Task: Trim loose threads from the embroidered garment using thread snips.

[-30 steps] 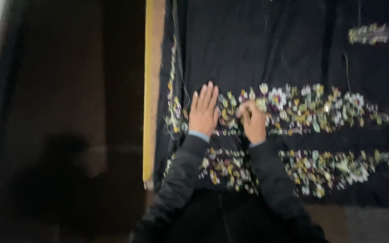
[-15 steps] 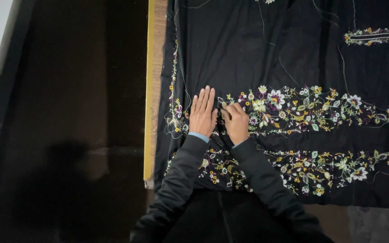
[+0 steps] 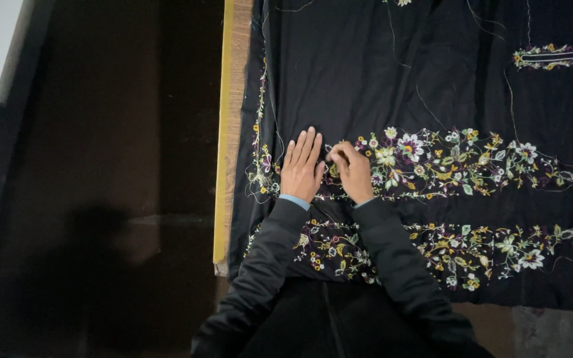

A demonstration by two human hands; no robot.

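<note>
A black cloth [image 3: 366, 73] with bands of floral embroidery [image 3: 472, 162] in white, yellow, purple and green lies spread over a table. My left hand [image 3: 302, 167] rests flat on the cloth, fingers together and stretched out, at the left end of the upper flower band. Just to its right my right hand [image 3: 353, 171] is curled, fingertips pinched together on the embroidery; what it pinches is too small to make out. Loose pale threads trail over the cloth above both hands.
The table's wooden edge with a yellow strip [image 3: 223, 132] runs down the left of the cloth. Left of it lies a dark floor [image 3: 101, 185]. A second flower band [image 3: 485, 245] runs nearer me, and a smaller embroidered piece [image 3: 555, 56] sits at the top right.
My right hand has moved left along the upper flower band, closer to the left hand. The left hand stays flat in place.
</note>
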